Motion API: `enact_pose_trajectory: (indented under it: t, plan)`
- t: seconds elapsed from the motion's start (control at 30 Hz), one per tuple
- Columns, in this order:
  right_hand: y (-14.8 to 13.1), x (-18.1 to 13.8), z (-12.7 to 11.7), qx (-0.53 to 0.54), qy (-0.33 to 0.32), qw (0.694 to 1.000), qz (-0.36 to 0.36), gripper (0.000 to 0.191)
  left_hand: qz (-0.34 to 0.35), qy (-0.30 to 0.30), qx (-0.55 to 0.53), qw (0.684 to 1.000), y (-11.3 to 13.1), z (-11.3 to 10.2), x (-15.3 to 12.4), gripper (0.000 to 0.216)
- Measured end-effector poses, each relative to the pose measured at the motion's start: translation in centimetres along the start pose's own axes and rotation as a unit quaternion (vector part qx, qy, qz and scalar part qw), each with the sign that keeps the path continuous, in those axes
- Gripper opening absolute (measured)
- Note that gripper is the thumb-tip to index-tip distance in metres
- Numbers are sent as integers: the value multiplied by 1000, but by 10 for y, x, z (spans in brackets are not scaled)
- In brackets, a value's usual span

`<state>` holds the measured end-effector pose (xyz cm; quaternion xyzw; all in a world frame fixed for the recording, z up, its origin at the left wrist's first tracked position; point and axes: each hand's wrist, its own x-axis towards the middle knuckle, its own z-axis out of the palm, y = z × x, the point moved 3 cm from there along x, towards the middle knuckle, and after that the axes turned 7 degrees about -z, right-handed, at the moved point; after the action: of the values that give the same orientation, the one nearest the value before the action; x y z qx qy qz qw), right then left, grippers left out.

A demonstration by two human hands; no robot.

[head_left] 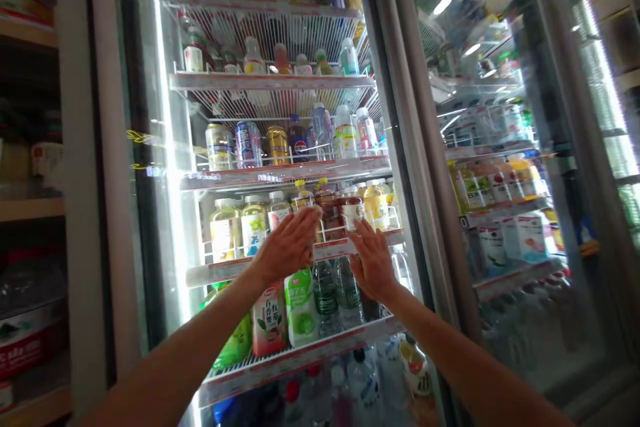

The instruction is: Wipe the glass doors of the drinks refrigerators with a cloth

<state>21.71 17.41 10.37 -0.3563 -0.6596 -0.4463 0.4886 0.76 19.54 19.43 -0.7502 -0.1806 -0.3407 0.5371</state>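
head view: both flat, unclenched hands, left hand [289, 245] and right hand [373, 260], are pressed near the lit glass cooler door [280, 147]; even pressure is best applied, nothing being grasped.

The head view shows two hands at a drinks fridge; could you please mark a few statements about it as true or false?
1. Both hands are raised in front of the shelf of yellow-capped bottles. True: the left hand and the right hand are at that shelf.
2. The right hand grips a blue can. False: its fingers are spread flat and hold nothing; the blue can stands one shelf higher.
3. Clear water bottles stand on the shelf below the hands. True: the water bottles are there, beside a green-labelled bottle.
4. The fridge to the right stands wide open. False: its glass door appears shut, with reflections across it.
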Motion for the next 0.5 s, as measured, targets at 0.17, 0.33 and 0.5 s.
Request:
enact_pose_trajectory:
  t: [0.17, 0.33, 0.5]
  plan:
    - [30, -10, -11, -40, 19, 997, 68, 45, -258, 110, 40, 959, -64, -28, -1, 59]
    - [7, 0, -4, 2, 4, 1000, 5, 47, -61, 20, 11, 998, -15, -10, 5, 59]
    - [23, -2, -9, -23, 17, 998, 57, 43, -173, 74, 19, 982, -58, -24, 7, 57]
